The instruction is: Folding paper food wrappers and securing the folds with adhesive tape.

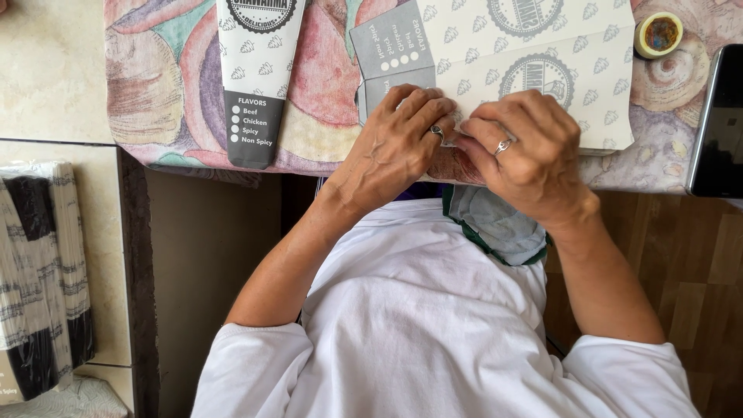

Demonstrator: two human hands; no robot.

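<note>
On the surface [325,147], covered with a pastel shell-patterned cloth, lies a flat white paper sleeve printed with small grey leaf marks and round stamps [526,70]; it is the landmark here. Both hands press on its near edge, close to the surface's front rim. The left hand [391,151], a ring on one finger, lies flat with fingers curled down on the sleeve's grey end flap [387,54]. The right hand [526,155], also ringed, touches the left, its fingertips pinched on the paper's lower fold; neither grip lifts the sleeve. Left of the sleeve lies a second folded white-and-grey paper sleeve [259,77]. Right of it sit a small yellow tape roll [658,35] and a dark phone [718,124].
</note>
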